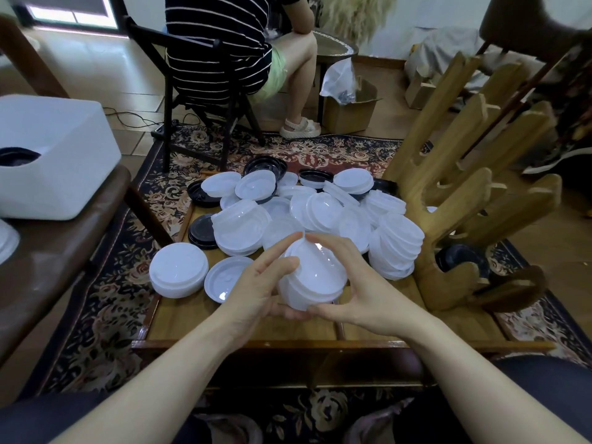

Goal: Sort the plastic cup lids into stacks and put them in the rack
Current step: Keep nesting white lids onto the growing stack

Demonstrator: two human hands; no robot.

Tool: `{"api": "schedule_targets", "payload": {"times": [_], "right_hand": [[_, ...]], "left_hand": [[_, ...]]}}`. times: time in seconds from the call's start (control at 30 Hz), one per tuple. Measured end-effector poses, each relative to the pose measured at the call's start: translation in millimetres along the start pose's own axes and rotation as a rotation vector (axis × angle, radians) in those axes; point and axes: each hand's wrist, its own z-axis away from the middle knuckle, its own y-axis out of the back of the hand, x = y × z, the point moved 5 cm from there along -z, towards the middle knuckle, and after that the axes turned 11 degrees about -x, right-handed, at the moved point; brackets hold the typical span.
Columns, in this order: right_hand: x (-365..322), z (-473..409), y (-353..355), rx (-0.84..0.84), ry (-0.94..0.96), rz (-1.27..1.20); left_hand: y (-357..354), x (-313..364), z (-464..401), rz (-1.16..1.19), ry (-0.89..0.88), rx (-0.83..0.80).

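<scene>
A short stack of white lids (312, 278) is held above the low wooden table (243, 325) between both hands. My left hand (261, 290) cups its left side and underside, and my right hand (358, 283) wraps its right side with fingers arched over the top. Behind them lies a pile of loose white lids (320, 209) mixed with black lids (201, 232). A separate white stack (178, 270) stands at the table's left, with a single upturned lid (226, 277) beside it. The wooden rack (461, 193) stands at the right, with a black lid (461, 256) in its lowest slot.
A white box (54, 155) rests on a brown bench (57, 251) at the left. A person sits on a black chair (198, 100) beyond the table. A cardboard box (349, 110) with a plastic bag is further back. A patterned rug (105, 315) covers the floor.
</scene>
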Motion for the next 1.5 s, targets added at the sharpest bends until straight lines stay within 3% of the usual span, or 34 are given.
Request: {"api": "schedule_targets", "payload": {"times": [0.13,0.23,0.43,0.6,0.73,0.97,1.17,1.3,1.4,1.5], "right_hand": [[-2.1,0.6,1.5,0.015,0.006,0.006],[2.4,-0.4,16.2,-0.042,-0.041,-0.04],[41.5,-1.2,95.6,0.344,-0.313,0.089],[69.7,-30.1,91.7,0.194,-0.396,0.457],[82.5,-50.8,77.3,0.039,-0.501,0.611],[79.9,-52.9,78.7,0.1,-0.501,0.678],[66.9,-45.0,83.8,0.252,-0.417,0.376],[38.2,-32.9,86.3,0.321,-0.252,-0.23],[9.8,-22.2,82.6,0.273,-0.057,-0.541],[-6.4,-12.8,64.1,0.152,0.037,-0.591]], "left_hand": [[-1.2,1.5,-0.5,-0.044,0.0,-0.066],[0.7,0.0,-2.0,-0.038,0.0,-0.026],[10.1,8.6,-3.4,0.038,-0.042,0.143],[11.5,11.4,-3.3,0.058,-0.04,0.163],[8.6,11.1,-3.1,0.052,-0.028,0.151],[15.1,10.2,-4.4,0.086,-0.006,0.159],[12.5,10.9,-2.9,0.079,-0.005,0.163],[13.2,10.3,-2.2,0.088,0.005,0.165],[11.2,10.8,-1.9,0.122,0.016,0.146],[6.7,10.9,-2.5,0.146,0.023,0.068]]}}
